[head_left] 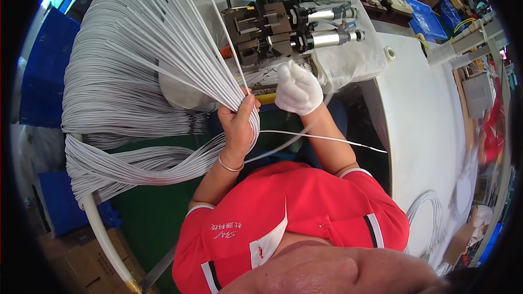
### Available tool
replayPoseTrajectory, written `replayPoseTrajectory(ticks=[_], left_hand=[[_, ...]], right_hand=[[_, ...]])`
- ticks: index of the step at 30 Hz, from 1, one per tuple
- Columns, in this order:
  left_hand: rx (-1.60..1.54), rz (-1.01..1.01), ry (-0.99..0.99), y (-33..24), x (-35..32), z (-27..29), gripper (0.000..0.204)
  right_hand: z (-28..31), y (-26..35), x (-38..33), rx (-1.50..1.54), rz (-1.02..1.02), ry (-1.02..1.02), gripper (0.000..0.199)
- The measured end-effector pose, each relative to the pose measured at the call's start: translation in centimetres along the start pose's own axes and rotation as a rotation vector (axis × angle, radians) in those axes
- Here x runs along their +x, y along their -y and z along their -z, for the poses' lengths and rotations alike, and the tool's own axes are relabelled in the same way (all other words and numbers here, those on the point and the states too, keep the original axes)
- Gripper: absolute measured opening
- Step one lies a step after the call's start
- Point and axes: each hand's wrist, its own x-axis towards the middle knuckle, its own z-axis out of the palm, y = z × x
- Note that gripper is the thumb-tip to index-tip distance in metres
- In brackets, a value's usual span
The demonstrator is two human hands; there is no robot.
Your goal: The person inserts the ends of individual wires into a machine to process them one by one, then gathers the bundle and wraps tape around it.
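My bare left hand (237, 123) is closed round a bundle of thin white cables (204, 68), whose ends fan out up and to the left. One cable (226, 35) stands apart from the fan, beside the thumb. My right hand (298, 90), in a white glove, is raised just to the right with its fingers curled together. Whatever it may hold is hidden. Just beyond it sits a bench machine (261, 27) with dark metal blocks and silver air cylinders (329, 38). A loose cable end (348, 141) crosses below my right forearm.
A thick heap of white cables (103, 71) hangs over a pale pipe rail (103, 234) on the left. Blue bins (46, 71) stand behind it. To the right is a white tabletop (419, 114) with a cable coil (427, 218) and a small roll (389, 53).
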Motion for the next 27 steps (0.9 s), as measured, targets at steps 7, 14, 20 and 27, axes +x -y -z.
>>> replayPoseTrajectory(ticks=[7,14,20,27], left_hand=[[0.103,-0.014,-0.026,0.5,-0.5,-0.4,0.008],[-0.021,-0.004,-0.005,-1.0,0.0,-0.7,0.018],[-0.041,-0.027,0.017,-1.2,0.1,-1.0,0.022],[-0.027,-0.012,0.04,-1.3,0.0,-1.1,0.025]], right_hand=[[-2.7,-3.2,2.5,-1.04,0.261,-0.726,0.015],[0.0,-2.0,1.9,-0.211,0.076,-0.669,0.024],[1.0,-1.5,2.4,-0.067,0.023,-0.526,0.025],[1.8,-1.0,3.2,0.046,-0.013,-0.499,0.031]])
